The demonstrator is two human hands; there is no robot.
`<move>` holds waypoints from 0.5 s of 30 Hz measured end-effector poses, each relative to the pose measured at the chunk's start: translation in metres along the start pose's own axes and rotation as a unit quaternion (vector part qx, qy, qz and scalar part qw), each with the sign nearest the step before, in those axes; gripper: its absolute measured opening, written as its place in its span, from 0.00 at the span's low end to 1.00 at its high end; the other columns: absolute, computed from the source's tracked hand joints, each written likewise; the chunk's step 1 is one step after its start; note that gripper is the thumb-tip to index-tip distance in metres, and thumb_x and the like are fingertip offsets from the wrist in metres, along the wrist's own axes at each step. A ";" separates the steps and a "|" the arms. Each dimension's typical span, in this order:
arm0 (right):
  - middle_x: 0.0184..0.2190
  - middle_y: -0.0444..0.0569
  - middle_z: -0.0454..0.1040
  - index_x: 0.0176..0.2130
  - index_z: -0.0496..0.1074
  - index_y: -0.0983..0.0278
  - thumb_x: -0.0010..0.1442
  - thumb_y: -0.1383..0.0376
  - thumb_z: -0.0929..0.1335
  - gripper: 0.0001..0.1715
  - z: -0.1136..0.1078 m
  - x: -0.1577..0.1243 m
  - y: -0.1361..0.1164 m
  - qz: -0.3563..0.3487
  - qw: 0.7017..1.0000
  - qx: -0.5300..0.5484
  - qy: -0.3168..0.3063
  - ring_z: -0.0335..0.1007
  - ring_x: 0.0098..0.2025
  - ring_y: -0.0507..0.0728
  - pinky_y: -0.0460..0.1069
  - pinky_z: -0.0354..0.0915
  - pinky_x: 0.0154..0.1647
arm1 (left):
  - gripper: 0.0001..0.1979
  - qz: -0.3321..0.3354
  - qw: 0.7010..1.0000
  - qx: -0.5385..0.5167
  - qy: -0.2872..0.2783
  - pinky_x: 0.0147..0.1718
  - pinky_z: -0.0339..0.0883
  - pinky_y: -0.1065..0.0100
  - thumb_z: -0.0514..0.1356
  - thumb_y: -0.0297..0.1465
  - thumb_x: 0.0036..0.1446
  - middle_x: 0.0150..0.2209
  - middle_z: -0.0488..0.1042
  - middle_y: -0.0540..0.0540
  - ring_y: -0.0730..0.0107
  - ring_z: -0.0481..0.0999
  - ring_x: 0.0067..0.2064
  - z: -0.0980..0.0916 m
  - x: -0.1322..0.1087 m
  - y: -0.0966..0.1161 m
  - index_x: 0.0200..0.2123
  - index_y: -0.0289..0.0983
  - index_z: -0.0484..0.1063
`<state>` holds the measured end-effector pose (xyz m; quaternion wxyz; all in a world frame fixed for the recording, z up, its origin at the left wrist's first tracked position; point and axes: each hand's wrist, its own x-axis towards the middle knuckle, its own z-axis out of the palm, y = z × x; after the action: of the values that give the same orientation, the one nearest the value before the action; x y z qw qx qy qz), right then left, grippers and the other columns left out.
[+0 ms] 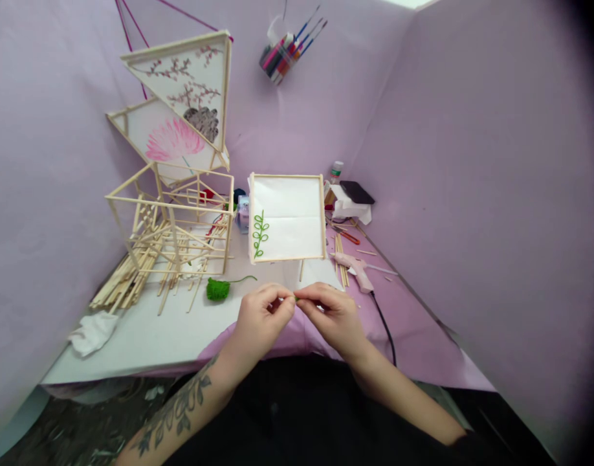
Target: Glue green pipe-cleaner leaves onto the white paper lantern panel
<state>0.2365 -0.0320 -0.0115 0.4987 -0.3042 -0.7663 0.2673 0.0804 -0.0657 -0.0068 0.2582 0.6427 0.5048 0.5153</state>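
Above the table's front edge, my left hand [268, 318] and my right hand [332, 317] meet fingertip to fingertip, both closed in a pinch. Between them shows a tiny bit of green yarn [296, 298]; the fingers cover most of it. Just beyond my hands stands a square wooden-stick frame [323, 217] with a white sheet [292, 200] in it. A green leafy sprig [261, 234], apparently of yarn, runs up the sheet's lower left. Left of my left hand lies a small ball of green yarn [218, 289] with a loose tail.
A box-shaped stick frame [169, 204] stands at left over loose wooden sticks [127, 278]. Two painted panels [195, 84] lean or hang behind it. At right lie a pink glue gun [358, 268] with a cord and an orange-handled tool [350, 237]. A brush holder [277, 61] is on the wall.
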 end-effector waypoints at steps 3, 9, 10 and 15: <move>0.30 0.46 0.77 0.37 0.76 0.59 0.58 0.70 0.68 0.07 0.000 0.000 0.001 -0.008 1.000 -0.010 -0.002 0.73 0.32 0.53 0.49 0.68 0.33 | 0.07 -0.003 1.000 -0.001 -0.002 0.27 0.62 0.73 0.58 0.29 0.55 0.27 0.72 0.49 0.73 0.70 0.29 0.000 0.000 -0.001 0.27 0.36 0.73; 0.27 0.45 0.74 0.33 0.73 0.61 0.58 0.71 0.67 0.06 0.001 0.002 -0.002 -0.023 0.999 -0.047 -0.011 0.70 0.29 0.52 0.47 0.65 0.31 | 0.06 -0.002 1.000 0.006 0.006 0.28 0.62 0.73 0.58 0.28 0.55 0.27 0.72 0.50 0.73 0.70 0.29 0.000 0.001 -0.002 0.27 0.36 0.73; 0.26 0.45 0.74 0.33 0.73 0.61 0.58 0.71 0.67 0.06 0.001 0.003 -0.003 -0.031 0.998 -0.055 -0.013 0.69 0.29 0.52 0.48 0.65 0.31 | 0.06 -0.002 1.000 0.007 0.008 0.28 0.62 0.73 0.58 0.28 0.55 0.27 0.72 0.50 0.73 0.70 0.29 0.000 0.001 -0.003 0.27 0.36 0.73; 0.25 0.45 0.71 0.31 0.71 0.62 0.58 0.72 0.65 0.07 0.005 0.007 -0.001 -0.067 0.993 -0.093 -0.022 0.66 0.28 0.52 0.47 0.63 0.30 | 0.07 -0.002 1.000 0.008 0.020 0.27 0.61 0.73 0.58 0.27 0.55 0.26 0.71 0.50 0.74 0.69 0.28 0.001 -0.001 -0.009 0.26 0.36 0.72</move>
<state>0.2296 -0.0281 -0.0090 0.4679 -0.2909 -0.8176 0.1674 0.0776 -0.0634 -0.0154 0.2441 0.6327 0.5153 0.5239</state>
